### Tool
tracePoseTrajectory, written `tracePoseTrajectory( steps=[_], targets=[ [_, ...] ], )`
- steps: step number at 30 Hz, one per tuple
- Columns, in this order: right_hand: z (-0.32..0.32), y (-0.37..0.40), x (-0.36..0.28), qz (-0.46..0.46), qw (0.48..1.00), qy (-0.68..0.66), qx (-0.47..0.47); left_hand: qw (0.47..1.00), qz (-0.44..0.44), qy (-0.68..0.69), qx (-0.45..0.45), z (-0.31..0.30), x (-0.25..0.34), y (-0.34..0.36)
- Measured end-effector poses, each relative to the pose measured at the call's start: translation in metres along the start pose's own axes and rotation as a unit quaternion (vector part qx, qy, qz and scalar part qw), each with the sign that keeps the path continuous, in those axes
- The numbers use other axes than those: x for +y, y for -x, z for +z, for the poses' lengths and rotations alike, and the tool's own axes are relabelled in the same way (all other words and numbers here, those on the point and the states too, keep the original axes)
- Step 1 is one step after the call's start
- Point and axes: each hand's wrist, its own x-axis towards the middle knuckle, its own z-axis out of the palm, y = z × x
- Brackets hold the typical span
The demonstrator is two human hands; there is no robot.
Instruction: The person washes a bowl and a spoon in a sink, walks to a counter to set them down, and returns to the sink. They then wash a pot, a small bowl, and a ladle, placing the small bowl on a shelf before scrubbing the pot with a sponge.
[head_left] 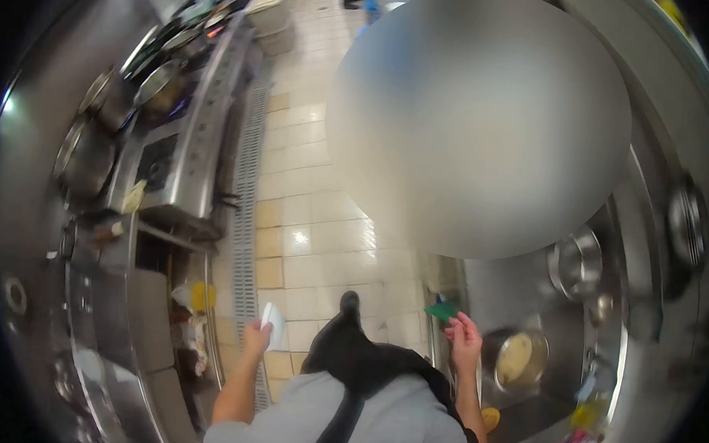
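Observation:
My left hand (257, 338) grips a white dish (273, 327) by its edge, tilted nearly upright beside my leg. It hangs over the tiled floor near the drain grate. On the other side, my right hand (465, 338) is raised at the edge of the sink counter with its fingers loosely bent and apart. A small green thing (443, 309) shows right at its fingertips. Close by on the right, a round metal bowl (538, 363) with something pale yellow in it stands in the sink (508, 422).
A stove (203, 125) with pots (161, 89) runs along the left, above a floor drain grate (249, 176). Steel shelving (145, 315) stands nearer on that side. A metal pot (577, 265) sits on the right counter. A large blurred patch hides the upper right.

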Motion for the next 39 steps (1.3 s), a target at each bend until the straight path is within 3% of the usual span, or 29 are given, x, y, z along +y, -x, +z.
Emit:
tracePoseTrajectory(
  steps=[3, 4, 8, 11, 15, 18, 22, 25, 28, 30, 32, 35, 39],
  targets=[
    [0.083, -0.049, -0.017, -0.008, 0.996, 0.047, -0.075, 0.996, 0.002, -0.094, 0.006, -0.023, 0.033, -0.03],
    [0.109, -0.064, -0.029, -0.019, 0.994, 0.065, -0.091, 0.993, 0.068, -0.09, 0.025, -0.022, 0.021, -0.053],
    [0.182, -0.119, -0.066, -0.107, 0.955, 0.197, -0.193, 0.994, 0.09, -0.049, 0.042, -0.046, 0.109, -0.089],
    [0.22, -0.159, -0.072, -0.096, 0.965, 0.148, -0.193, 0.994, 0.092, 0.038, 0.055, -0.057, 0.168, -0.116],
    [0.266, -0.215, -0.065, -0.039, 0.983, 0.047, -0.176, 0.989, 0.097, 0.076, 0.085, -0.049, 0.193, -0.184],
    [0.3, -0.26, -0.078, -0.022, 0.978, 0.063, -0.196, 0.985, 0.103, 0.101, 0.096, -0.042, 0.224, -0.234],
    [0.35, -0.34, -0.091, -0.015, 0.975, 0.03, -0.218, 0.992, 0.068, 0.038, 0.094, -0.04, 0.231, -0.301],
    [0.393, -0.412, -0.099, 0.042, 0.975, 0.011, -0.22, 0.994, 0.026, 0.039, 0.104, -0.03, 0.187, -0.335],
    [0.441, -0.489, -0.101, 0.111, 0.968, 0.007, -0.227, 0.983, -0.108, -0.142, 0.048, -0.036, 0.189, -0.313],
    [0.469, -0.534, -0.103, 0.143, 0.961, 0.01, -0.235, 0.969, -0.12, -0.19, 0.107, -0.013, 0.142, -0.289],
    [0.502, -0.575, -0.12, 0.128, 0.953, 0.034, -0.273, 0.947, -0.223, -0.229, 0.003, -0.004, 0.135, -0.262],
    [0.57, -0.628, -0.145, 0.086, 0.937, 0.077, -0.33, 0.94, -0.245, -0.236, 0.003, 0.011, 0.114, -0.224],
    [0.627, -0.677, -0.153, 0.043, 0.928, 0.16, -0.333, 0.936, -0.26, -0.237, -0.016, 0.002, 0.152, -0.288]
  ],
)
